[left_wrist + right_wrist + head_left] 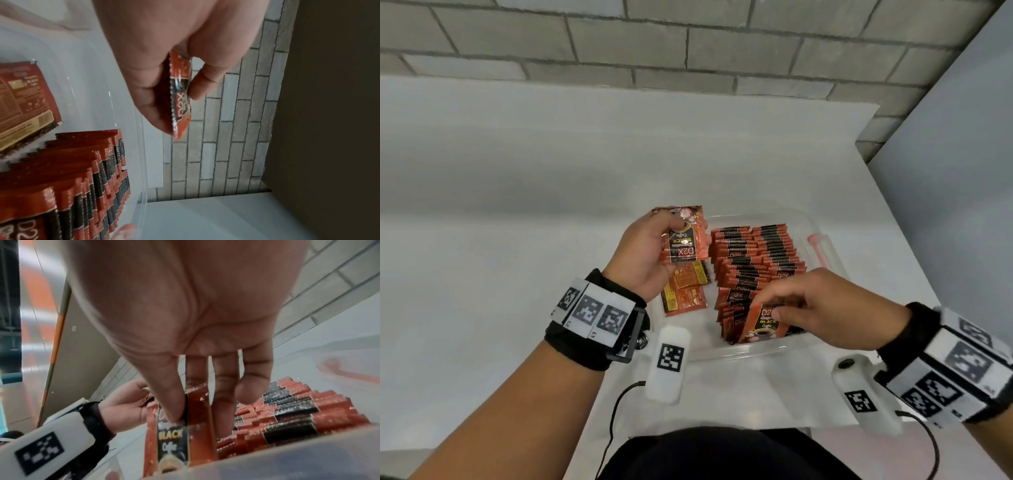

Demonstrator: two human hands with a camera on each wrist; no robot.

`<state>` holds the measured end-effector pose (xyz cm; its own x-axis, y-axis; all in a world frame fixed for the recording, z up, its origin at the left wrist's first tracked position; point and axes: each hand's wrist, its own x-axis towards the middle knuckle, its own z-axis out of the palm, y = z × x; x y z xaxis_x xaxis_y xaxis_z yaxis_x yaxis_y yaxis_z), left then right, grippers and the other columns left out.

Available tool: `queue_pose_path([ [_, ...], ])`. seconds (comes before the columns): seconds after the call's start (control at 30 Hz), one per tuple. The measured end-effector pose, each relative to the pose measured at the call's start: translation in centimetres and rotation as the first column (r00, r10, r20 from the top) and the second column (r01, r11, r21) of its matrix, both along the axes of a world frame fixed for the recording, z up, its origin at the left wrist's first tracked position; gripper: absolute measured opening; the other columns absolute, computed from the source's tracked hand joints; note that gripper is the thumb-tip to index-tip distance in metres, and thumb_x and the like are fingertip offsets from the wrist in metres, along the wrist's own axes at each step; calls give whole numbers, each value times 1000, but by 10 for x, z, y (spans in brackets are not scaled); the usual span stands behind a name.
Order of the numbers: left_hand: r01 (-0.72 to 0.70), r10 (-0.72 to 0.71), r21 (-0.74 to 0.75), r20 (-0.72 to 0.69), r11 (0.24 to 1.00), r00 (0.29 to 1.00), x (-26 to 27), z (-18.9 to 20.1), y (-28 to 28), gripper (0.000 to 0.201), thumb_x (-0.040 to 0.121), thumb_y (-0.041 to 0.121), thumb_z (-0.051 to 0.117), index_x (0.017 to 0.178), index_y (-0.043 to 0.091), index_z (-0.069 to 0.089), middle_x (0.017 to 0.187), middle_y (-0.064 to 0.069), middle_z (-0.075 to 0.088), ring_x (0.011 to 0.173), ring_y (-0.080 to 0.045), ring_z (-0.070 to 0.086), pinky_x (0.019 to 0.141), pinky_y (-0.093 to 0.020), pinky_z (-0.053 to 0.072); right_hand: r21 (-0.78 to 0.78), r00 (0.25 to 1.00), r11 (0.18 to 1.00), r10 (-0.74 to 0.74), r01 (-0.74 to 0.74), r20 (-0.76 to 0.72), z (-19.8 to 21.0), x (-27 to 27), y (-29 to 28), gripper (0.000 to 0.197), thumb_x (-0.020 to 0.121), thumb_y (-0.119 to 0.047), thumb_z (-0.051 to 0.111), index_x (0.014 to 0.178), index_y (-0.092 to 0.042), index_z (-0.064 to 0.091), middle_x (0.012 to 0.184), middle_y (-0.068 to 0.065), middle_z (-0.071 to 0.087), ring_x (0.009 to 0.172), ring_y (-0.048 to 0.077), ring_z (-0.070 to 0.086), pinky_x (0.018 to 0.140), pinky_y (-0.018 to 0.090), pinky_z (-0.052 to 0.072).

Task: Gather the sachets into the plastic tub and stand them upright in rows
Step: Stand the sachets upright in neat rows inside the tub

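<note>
Head view showed my left hand [650,253] raised over the far left corner of the clear rectangular plastic tub [743,353], thumb and fingers pinching one orange-and-black foil coffee sachet [683,236] with its printed face toward me and upside down. My right hand [825,308] was lower, at the near end of the tub, thumb and fingertips gripping a second orange-and-black sachet [762,323] by its top edge, the sachet tilted against the front of the standing sachets. Those upright orange-and-black sachets [756,263] filled the middle and right of the tub in packed rows, their black-banded tops showing. On the tub floor to the left, below my left hand, two orange sachets with yellow back panels [685,287] lay flat. The tub sat on a white table [517,205] that ran up to a grey brick wall [688,44]. In the left wrist view the pinched sachet [180,97] appeared edge-on between my thumb and fingers [152,91], above the tub's transparent rim [141,162].
</note>
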<state>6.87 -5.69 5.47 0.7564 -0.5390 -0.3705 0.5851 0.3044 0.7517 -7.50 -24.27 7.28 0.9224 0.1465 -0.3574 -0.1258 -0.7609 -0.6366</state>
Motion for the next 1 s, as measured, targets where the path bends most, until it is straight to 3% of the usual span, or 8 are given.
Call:
queue_pose_path([
  [0.13, 0, 0, 18, -8, 1000, 1000, 1, 0, 0, 29, 91, 0, 43, 119, 0, 50, 83, -14, 69, 66, -23, 69, 57, -28, 55, -101, 998, 993, 64, -64, -10, -6, 0, 8, 27, 93, -17, 59, 112, -34, 68, 102, -24, 63, 89, -7, 58, 82, 13, 45],
  [0.27, 8, -7, 51, -8, 999, 1000, 2, 0, 0, 22, 90, 1, 44, 111, 4, 50, 88, -16, 64, 69, -25, 66, 58, -29, 53, -226, 996, 971, 88, -80, 24, -14, -1, 16, 27, 93, -20, 58, 115, -34, 67, 88, -23, 44, 83, -6, 43, 72, 10, 32],
  [0.43, 18, -17, 77, -10, 997, 1000, 1, 1, 1, 12, 90, 0, 45, 97, 6, 52, 86, -14, 62, 72, -24, 63, 58, -28, 54, -309, 993, 947, 109, -88, 50, -8, 3, 19, 9, 85, -19, 68, 90, -26, 67, 78, -18, 57, 69, -2, 48, 67, 12, 37],
  [0.5, 23, -23, 77, -3, 997, 1000, 1, 2, 1, 14, 90, 0, 45, 101, 5, 52, 88, -14, 62, 72, -24, 62, 57, -29, 54, -339, 990, 933, 137, -122, 19, -8, 7, 19, 7, 84, -19, 69, 84, -26, 70, 78, -19, 56, 68, -5, 46, 67, 12, 36],
  [0.67, 24, -25, 62, 2, 998, 1000, 1, 3, 2, 18, 90, 1, 46, 107, 3, 52, 86, -15, 64, 63, -21, 68, 57, -30, 56, -386, 983, 905, 178, -176, -30, -15, 13, 22, 9, 86, -18, 66, 85, -24, 73, 78, -19, 56, 73, -2, 48, 63, 6, 31],
  [0.77, 18, -18, 63, 3, 998, 1000, 1, 2, 4, 19, 91, 1, 46, 109, 3, 52, 84, -14, 66, 63, -21, 68, 59, -32, 57, -405, 981, 894, 185, -191, -56, -16, 16, 23, 10, 86, -17, 65, 84, -23, 74, 80, -17, 61, 75, -1, 50, 65, 12, 34],
  [0.87, 12, -11, 69, -8, 998, 1000, 1, 1, 4, 14, 90, 1, 47, 102, 4, 53, 83, -13, 65, 65, -21, 66, 60, -32, 57, -421, 976, 881, 206, -216, -71, -15, 19, 25, 11, 86, -16, 66, 82, -23, 73, 83, -15, 66, 74, -1, 51, 73, 18, 42],
  [1.0, 4, -3, 90, -14, 996, 1000, 0, -1, 3, 10, 90, 0, 48, 91, 8, 54, 78, -9, 64, 65, -18, 64, 59, -30, 55, -446, 975, 867, 206, -221, -82, -19, 21, 22, 12, 84, -15, 67, 77, -23, 72, 75, -17, 60, 73, 1, 53, 73, 19, 43],
])
